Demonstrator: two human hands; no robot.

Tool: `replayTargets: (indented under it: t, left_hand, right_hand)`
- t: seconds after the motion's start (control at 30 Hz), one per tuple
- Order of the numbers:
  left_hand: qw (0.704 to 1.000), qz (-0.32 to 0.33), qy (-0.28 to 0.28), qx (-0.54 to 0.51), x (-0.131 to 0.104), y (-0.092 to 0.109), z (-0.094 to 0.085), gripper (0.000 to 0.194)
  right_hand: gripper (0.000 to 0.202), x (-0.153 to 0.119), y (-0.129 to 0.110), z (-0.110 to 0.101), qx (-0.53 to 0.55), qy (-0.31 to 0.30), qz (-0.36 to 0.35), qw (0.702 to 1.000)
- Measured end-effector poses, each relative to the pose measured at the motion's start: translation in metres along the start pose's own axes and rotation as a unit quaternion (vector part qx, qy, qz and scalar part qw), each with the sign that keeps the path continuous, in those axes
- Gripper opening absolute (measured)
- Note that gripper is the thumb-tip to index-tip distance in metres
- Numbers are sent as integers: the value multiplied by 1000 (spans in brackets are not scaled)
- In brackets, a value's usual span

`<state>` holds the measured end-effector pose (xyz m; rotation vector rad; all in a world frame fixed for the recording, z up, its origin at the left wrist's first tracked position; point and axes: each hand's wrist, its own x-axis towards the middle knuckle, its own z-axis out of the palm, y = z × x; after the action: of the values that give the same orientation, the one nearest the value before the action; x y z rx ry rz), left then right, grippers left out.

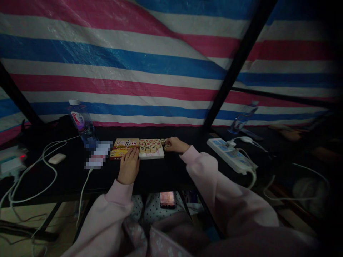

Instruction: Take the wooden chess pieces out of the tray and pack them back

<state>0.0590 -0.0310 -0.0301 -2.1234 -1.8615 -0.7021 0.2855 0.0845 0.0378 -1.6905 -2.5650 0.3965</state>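
Observation:
A white tray (158, 156) on the black table holds several round wooden pieces with red and black characters. Against its left side lies a yellow and brown box (118, 144). My left hand (129, 166) rests over the right part of that box, fingers extended, near the tray's left edge. Just right of the tray, my right hand (175, 145) has its fingers closed around a small round piece (167, 147). Another round piece (163, 141) lies beside those fingers, at the tray's upper right corner.
A clear bottle (81, 125), a white earphone case (57, 159) and cables stand or lie at left. At right are a white power strip (227, 155) and another bottle (242, 117). Striped sheeting (134, 71) hangs behind the table (160, 175).

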Motion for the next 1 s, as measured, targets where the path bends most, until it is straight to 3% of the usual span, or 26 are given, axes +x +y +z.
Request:
replayTargets:
  t: [0.27,0.6,0.83,1.0]
  left_hand:
    - [1000,-1,1,5,0,1,-1,43]
    - [1000,-3,-6,11,0,1,0,42]
    - [1000,-2,1,5,0,1,0,42]
    - [1000,-4,-4,5,0,1,-1,43]
  right_hand:
    - [30,5,9,6,48,52,3,998]
    - [23,16,0,14,41,88,-1,995]
    - [26,3,-12,-4,-6,75,4,997]
    - [22,-3,-31,-13,-2,87,-63,994]
